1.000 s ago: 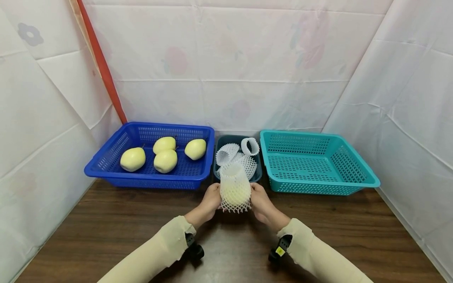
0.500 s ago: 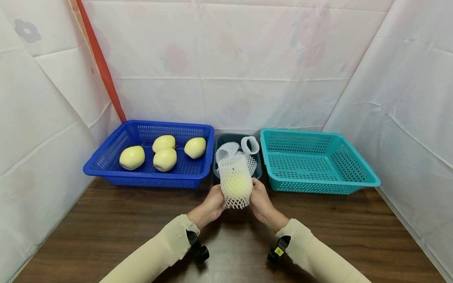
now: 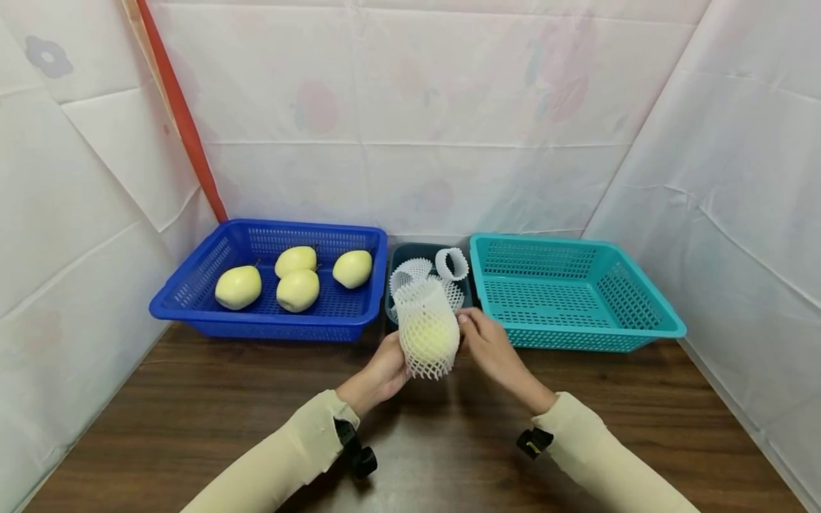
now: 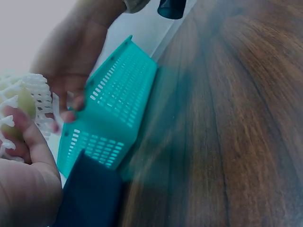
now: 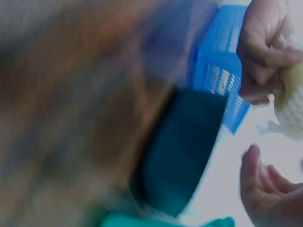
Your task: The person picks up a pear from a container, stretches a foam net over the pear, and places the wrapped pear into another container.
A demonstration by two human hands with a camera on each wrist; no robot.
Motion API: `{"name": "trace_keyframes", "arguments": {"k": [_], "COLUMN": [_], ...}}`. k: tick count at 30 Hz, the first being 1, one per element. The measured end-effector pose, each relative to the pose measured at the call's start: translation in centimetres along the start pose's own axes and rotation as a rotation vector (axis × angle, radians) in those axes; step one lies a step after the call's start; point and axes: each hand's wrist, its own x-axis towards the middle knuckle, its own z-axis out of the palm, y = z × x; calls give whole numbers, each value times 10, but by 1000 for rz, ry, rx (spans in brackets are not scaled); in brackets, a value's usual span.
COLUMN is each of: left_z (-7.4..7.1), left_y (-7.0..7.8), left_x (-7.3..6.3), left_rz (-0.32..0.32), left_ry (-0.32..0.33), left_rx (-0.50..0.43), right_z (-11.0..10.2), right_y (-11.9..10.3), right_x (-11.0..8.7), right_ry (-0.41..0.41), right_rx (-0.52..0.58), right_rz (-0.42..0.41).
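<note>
So here the pale yellow fruit [image 3: 430, 343] sits up in front of the person, above the wooden table [image 3: 442, 463], with a white foam net [image 3: 418, 299] around it. The left hand [image 3: 383, 370] has it from the left, fingers and thumb curled in on fruit and net. The right hand [image 3: 492, 347] is beside the other side, fingers loosely bent and, going by the right wrist view, a bit apart from the fruit with nothing in them. The fruit looks low in the net to me: a long loose bit stands up past the top, tilted a little left, and the fringe at the bottom spreads just below. My guess is that the step is getting that net to sit right. If so, I'd keep the left grip firm but soft, since the skin probably bruises easily, and use the free fingers to work the mesh around a bit at a time. Don't yank one strand; thin foam like that could tear. Try to even out the extra length at both ends. Spare nets [image 3: 412, 268] are in the small dark bin [image 5: 182, 149] behind, between the blue basket [image 3: 276, 320] with four bare fruits [image 3: 298, 290] and the teal basket [image 3: 577, 340], so mind you don't snag one.
</note>
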Motion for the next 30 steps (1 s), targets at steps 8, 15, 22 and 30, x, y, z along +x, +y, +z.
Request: {"name": "trace_keyframes", "arguments": {"k": [8,15,22,30], "left_z": [2,3,4,3], "left_y": [3,2,0,2], "left_x": [1,-1,-4,-5], "left_rz": [38,43,32,-6], "left_ry": [-12,37,68,60], "left_rx": [18,33,31,58], "right_z": [-8,18,26,29], "right_y": [-22,-24,-31,-12], "right_x": [-6,-10,-15,-11], "right_ry": [-54,-43,-16,0], "right_rx": [136,123,132,96], "right_rz": [-270,-163,-122,-240]}}
